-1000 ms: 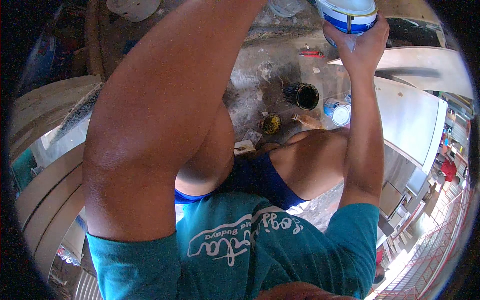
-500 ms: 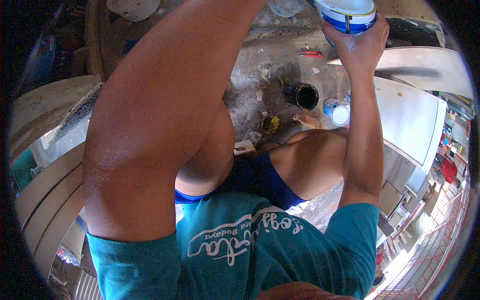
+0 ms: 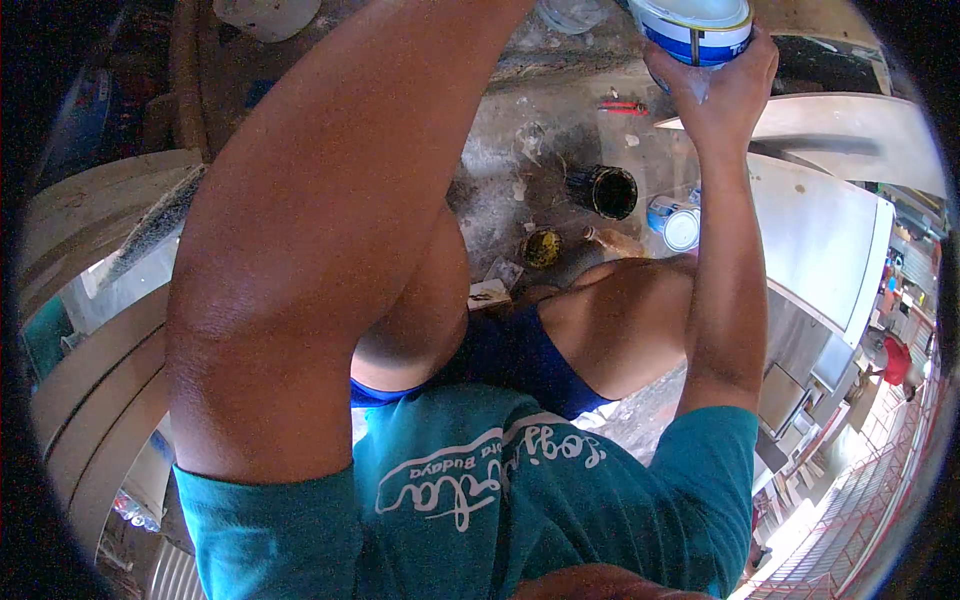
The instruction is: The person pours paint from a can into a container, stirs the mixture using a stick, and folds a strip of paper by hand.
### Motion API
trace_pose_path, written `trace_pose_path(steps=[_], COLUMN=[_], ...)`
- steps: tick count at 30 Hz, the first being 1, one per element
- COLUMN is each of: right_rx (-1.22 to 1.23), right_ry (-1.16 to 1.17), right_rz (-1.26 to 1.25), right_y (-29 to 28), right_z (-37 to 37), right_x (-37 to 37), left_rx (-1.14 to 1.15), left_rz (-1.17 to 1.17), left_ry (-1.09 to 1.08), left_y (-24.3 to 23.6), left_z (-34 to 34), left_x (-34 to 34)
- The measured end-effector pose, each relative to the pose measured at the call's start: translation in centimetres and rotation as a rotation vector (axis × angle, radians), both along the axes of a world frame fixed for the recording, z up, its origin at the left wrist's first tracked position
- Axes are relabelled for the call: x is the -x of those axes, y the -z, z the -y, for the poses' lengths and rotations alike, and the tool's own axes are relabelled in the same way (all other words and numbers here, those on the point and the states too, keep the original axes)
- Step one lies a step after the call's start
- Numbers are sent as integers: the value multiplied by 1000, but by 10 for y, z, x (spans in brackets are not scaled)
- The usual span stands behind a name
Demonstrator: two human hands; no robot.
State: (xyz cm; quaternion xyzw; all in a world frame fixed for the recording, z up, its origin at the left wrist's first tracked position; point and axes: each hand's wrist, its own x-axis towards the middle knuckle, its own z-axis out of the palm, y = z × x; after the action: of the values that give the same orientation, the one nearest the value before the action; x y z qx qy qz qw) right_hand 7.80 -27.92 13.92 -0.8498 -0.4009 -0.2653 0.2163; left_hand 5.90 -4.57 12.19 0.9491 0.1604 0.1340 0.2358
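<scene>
My right hand [image 3: 720, 85] is wrapped round a blue-and-white can [image 3: 692, 25] at the top right. My left arm stretches up past the top edge, so that hand is out of sight. Below and left of the can, a small red tool [image 3: 622, 108] lies on the stained floor [image 3: 510, 140]. Farther down are a black container [image 3: 602, 192], a yellow-stained tin [image 3: 542, 247], another blue-and-white can [image 3: 680, 229] and a brownish bottle [image 3: 610, 240], near my bent leg. A clear container [image 3: 570, 14] shows at the top edge.
Large pale boards [image 3: 815, 240] stand on the right, curved by the lens. More boards [image 3: 95, 400] and a white bucket [image 3: 265, 15] are on the left and upper left. A person in red [image 3: 895, 360] is in the distant workshop on the far right.
The distant person in red has shifted slightly downward in the picture. My arms and the can show almost no movement.
</scene>
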Motion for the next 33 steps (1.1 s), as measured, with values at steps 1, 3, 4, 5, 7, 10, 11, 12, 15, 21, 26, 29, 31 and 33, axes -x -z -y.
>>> trace_pose_path(steps=[1,3,4,5,7,10,11,12,15,21,26,29,31,33], right_rx=[-2,-3,0,3,0,-50,-93,-94,-297,-376,-267,-360,-395,-386], right_ry=[-15,-30,-34,-37,-29,-37,-52,-43,-197,-56,140,76,65,39], right_rz=[8,16,6,-4,29,-15,-92,-84,-267,-359,-371,-384,-351,-391], right_y=[0,0,1,3,6,7,8,8,16,0,40,22,21,22], right_z=[0,1,3,3,3,0,-2,-2,-2,5,-11,-15,-12,-15], right_x=[0,-1,-2,-2,-5,0,4,2,-10,-12,-20,-28,-35,-32], left_rx=[0,2,2,-17,-36,32,-15,-61,-36,-60,-37,-8,48,-5], left_rz=[0,-1,-2,-18,-31,-2,-25,-40,-78,-25,2,39,11,-10], left_ry=[0,2,2,19,37,-18,-11,8,18,49,110,150,140,136], left_y=[0,1,1,1,0,4,8,3,-8,-4,61,59,50,47], left_z=[0,1,1,1,2,0,-4,-1,-2,5,-26,-43,-37,-36], left_x=[-1,-1,-1,-1,0,1,-1,-2,7,-17,-30,-50,-53,-48])
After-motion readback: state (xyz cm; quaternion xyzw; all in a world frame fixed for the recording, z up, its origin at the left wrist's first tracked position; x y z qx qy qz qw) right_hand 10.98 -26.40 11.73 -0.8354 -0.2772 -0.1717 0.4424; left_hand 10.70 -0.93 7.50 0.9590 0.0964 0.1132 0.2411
